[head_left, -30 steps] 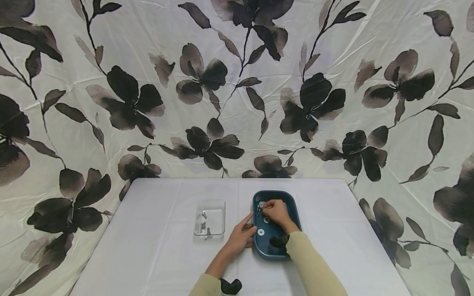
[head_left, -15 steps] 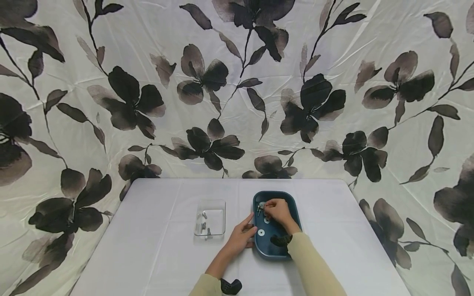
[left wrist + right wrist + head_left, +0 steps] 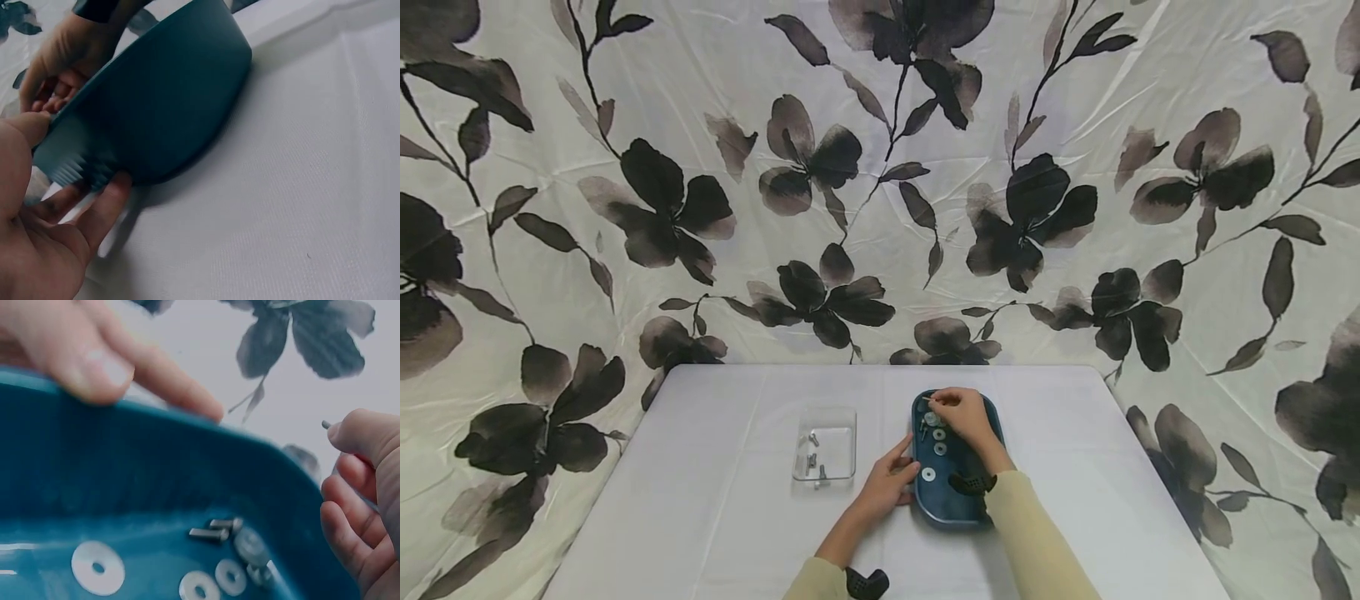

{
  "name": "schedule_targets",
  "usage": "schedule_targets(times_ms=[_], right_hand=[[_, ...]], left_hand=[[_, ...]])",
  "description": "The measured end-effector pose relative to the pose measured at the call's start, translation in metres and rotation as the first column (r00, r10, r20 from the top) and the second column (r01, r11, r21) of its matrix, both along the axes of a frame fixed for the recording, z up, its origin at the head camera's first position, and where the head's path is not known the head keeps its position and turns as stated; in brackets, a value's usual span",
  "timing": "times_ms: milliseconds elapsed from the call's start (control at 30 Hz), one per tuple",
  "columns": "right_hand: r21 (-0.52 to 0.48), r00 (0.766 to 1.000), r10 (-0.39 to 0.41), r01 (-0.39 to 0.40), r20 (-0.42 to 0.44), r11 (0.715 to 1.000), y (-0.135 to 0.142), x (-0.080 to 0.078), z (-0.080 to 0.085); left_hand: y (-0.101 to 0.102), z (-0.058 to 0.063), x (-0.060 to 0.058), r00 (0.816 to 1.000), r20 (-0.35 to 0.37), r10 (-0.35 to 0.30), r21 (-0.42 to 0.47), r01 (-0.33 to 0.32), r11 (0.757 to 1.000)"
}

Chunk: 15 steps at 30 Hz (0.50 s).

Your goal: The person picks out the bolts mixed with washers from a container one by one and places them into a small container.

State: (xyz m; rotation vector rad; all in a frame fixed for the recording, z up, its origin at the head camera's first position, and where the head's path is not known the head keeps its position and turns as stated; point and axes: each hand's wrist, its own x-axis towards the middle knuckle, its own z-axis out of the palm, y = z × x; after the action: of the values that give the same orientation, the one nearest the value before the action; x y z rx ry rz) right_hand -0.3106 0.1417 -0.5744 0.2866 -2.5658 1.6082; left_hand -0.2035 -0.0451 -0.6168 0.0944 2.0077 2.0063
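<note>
My right hand (image 3: 964, 418) is over the far end of a blue tray (image 3: 942, 504), pinching a small screw (image 3: 326, 424) between thumb and fingertips; only its grey tip shows. Below it in the tray lie two metal screws (image 3: 209, 534), several washers (image 3: 98, 567) and a small cluster of shiny hardware (image 3: 253, 550), partly blurred. At the tray's left side my left hand (image 3: 883, 485) grips the wall. In the left wrist view the thumb (image 3: 32, 127) lies on the rim while other fingers (image 3: 107, 203) press low on the outer wall.
Left of the tray stands a clear plastic box (image 3: 796, 446) with several screws (image 3: 812, 461) in it. Both rest on a white-covered table (image 3: 715, 500). A floral cloth (image 3: 880, 208) hangs behind the far edge.
My right hand has risen from the hardware pile toward the tray's far rim, now with a small screw at its fingertips. More washers have come into view beneath it. The left hand stays put.
</note>
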Motion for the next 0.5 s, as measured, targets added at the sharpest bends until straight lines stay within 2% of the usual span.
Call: schedule_targets(times_ms=[333, 467, 500], right_hand=[[-0.051, 0.998, 0.027, -0.03, -0.049, 0.998, -0.014, 0.002, 0.032], [-0.085, 0.995, 0.065, -0.072, -0.077, 0.994, -0.021, 0.004, 0.043], [-0.09, 0.994, 0.079, -0.086, -0.073, 0.992, -0.023, 0.007, 0.05]], left_hand=[[0.003, 0.006, 0.001, 0.999, -0.01, 0.044, -0.042, -0.044, 0.998], [-0.001, 0.019, 0.001, 0.997, -0.059, 0.057, -0.075, -0.061, 0.995], [-0.002, 0.023, 0.001, 0.996, -0.07, 0.057, -0.086, -0.063, 0.994]])
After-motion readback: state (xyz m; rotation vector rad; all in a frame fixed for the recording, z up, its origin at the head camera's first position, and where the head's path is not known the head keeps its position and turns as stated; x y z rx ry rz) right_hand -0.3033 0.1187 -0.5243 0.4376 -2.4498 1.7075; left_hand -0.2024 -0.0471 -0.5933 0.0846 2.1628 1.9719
